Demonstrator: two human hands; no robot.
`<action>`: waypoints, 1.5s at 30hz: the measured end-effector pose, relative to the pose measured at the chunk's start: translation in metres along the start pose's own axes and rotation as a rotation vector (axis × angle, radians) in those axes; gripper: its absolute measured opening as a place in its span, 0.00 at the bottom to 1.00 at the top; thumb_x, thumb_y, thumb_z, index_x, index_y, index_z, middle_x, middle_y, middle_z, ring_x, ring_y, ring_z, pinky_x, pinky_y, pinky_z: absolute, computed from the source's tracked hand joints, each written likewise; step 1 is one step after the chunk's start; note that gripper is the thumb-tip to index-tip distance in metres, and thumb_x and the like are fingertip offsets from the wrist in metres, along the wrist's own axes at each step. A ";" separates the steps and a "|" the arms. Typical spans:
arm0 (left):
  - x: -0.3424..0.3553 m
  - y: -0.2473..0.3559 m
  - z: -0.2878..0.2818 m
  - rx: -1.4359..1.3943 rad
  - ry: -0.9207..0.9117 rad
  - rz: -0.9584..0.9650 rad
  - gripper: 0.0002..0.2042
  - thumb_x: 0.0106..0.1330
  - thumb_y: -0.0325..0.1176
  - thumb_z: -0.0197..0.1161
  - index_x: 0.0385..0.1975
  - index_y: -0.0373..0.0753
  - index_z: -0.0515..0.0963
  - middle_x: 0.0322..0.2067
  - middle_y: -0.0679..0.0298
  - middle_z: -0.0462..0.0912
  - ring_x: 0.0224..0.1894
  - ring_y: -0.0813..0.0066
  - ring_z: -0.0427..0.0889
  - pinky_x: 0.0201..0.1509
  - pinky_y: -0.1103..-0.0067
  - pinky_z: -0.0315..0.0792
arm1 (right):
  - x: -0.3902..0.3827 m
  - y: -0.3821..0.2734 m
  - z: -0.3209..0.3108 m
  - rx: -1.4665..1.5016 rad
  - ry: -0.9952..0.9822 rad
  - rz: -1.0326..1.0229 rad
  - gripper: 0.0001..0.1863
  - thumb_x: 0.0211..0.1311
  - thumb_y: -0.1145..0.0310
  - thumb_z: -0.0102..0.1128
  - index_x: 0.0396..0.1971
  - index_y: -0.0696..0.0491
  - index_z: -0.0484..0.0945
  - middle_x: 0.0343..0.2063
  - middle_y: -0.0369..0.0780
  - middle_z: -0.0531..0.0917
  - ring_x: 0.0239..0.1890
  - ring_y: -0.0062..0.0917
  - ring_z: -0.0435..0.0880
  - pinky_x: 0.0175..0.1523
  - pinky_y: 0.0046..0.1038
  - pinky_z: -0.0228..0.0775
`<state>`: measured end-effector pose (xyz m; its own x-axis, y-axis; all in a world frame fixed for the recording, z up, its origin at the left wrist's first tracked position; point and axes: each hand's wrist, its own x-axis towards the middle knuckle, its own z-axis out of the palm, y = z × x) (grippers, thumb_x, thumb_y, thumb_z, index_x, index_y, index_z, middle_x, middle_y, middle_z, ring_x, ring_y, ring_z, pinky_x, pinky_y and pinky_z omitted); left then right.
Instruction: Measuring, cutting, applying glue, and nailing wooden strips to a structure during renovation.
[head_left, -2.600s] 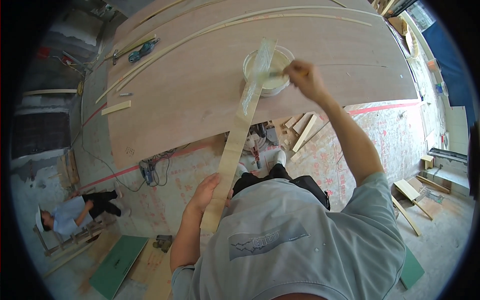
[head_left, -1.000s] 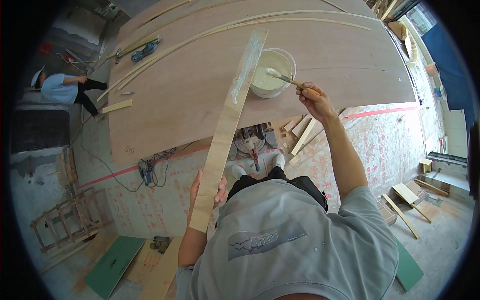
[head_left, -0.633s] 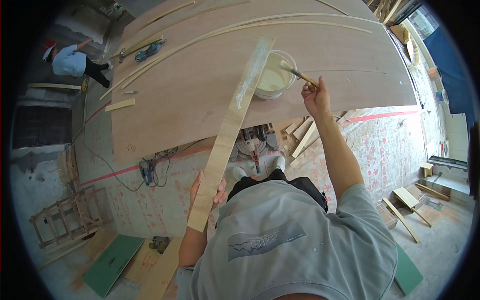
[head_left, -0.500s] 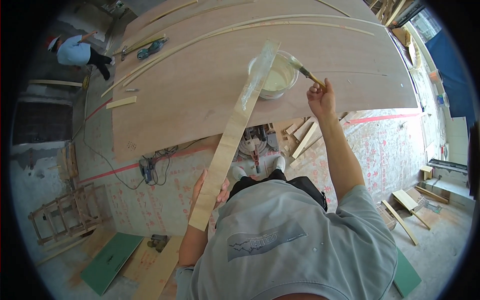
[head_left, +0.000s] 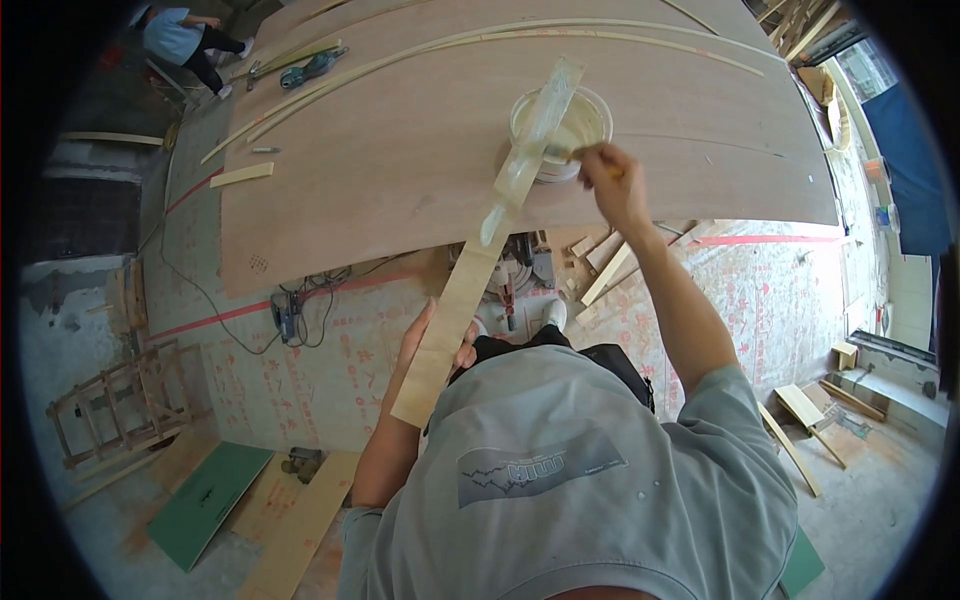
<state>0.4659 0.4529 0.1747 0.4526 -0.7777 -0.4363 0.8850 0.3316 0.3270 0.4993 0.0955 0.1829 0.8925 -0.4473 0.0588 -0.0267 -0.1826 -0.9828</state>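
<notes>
My left hand (head_left: 424, 340) is wrapped round a long, flat wooden strip (head_left: 462, 290) near its lower end. The strip slants up and away over the edge of a large plywood sheet (head_left: 400, 190), its far part crossing a white bucket (head_left: 594, 112) of pale, creamy glue. Wet whitish glue (head_left: 540, 130) coats the strip's far half. In my right hand (head_left: 617, 186) is a paintbrush (head_left: 566, 153), gripped by its handle. Its bristles are at the strip's right edge, in front of the bucket; whether they touch it I cannot tell.
Long thin wooden strips (head_left: 440, 42) and a teal power tool (head_left: 312, 69) lie on the plywood. Below its near edge stand a saw (head_left: 512, 278) and a corded tool (head_left: 290, 315). Another person (head_left: 190, 42) is at the far left. Green boards (head_left: 208, 500) lie on the floor.
My right hand has brought the brush left and down from the bucket's right side to the strip. The strip has shifted slightly up. The other person has moved farther back.
</notes>
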 end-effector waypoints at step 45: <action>-0.005 -0.004 -0.009 0.006 0.100 -0.012 0.26 0.76 0.53 0.39 0.54 0.34 0.70 0.30 0.54 0.76 0.18 0.71 0.73 0.27 0.73 0.71 | -0.052 -0.063 0.002 -0.435 -0.465 -0.199 0.06 0.59 0.71 0.58 0.33 0.57 0.80 0.21 0.49 0.80 0.24 0.41 0.82 0.32 0.34 0.73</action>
<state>0.4608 0.4597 0.1681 0.4512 -0.7241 -0.5217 0.8897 0.3193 0.3263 0.4559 0.1324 0.2416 0.9978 0.0379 0.0548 0.0665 -0.6029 -0.7951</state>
